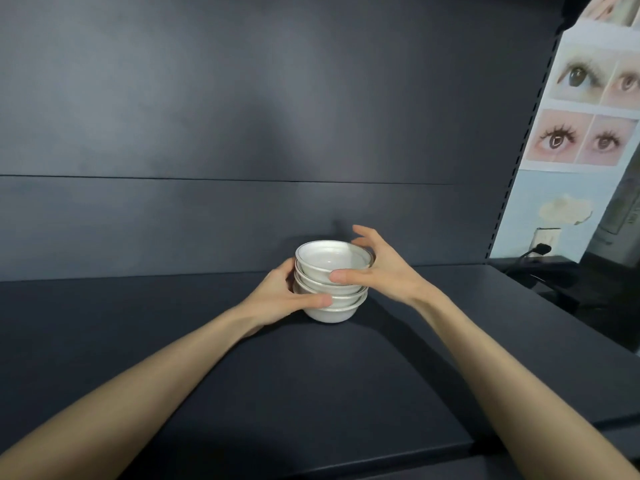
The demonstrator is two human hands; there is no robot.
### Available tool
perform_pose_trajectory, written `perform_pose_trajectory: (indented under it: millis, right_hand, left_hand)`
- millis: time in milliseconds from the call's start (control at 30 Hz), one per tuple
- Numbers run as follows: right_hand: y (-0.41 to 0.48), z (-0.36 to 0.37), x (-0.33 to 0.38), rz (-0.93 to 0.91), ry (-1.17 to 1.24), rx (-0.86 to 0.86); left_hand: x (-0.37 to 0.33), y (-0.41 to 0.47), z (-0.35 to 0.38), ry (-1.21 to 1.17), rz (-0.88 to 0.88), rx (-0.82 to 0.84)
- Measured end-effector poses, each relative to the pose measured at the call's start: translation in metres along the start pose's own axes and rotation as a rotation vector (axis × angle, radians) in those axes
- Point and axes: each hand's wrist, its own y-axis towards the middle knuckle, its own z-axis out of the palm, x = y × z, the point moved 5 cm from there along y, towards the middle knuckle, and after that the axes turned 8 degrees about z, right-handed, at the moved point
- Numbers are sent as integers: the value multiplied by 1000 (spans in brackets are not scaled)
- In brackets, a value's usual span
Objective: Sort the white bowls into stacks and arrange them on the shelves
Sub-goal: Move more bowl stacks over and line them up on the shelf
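One stack of white bowls (330, 313), four bowls by my count, is standing on the dark shelf (311, 393), toward its back panel, mouths facing up, its long axis upright and leaning a little. The left hand (280, 299) is gripping the lower bowls; the right hand (381, 271) is holding the top bowl (332, 259), fingers spread, thumb pressing in front.
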Motion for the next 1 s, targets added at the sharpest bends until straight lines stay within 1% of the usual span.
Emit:
perform_pose_trajectory:
  millis: [167,300,500,667,833,1000]
  right_hand:
    - [-2,-3,-11,28,100,80]
    - [-1,1,-23,71,177,147]
    - [-2,4,-22,-10,234,136]
    - [2,4,-19,-21,239,135]
    - [2,24,9,-73,242,200]
    - [-2,63,70,-177,233,277]
  left_hand:
    - [7,-7,3,25,-80,-24]
    - [5,-7,9,41,-85,-34]
    - [4,-8,11,22,-98,-61]
    - [0,-14,10,4,-107,-110]
    - [-9,-40,-15,3,-89,-227]
    - [-34,-81,-68,38,-44,-341]
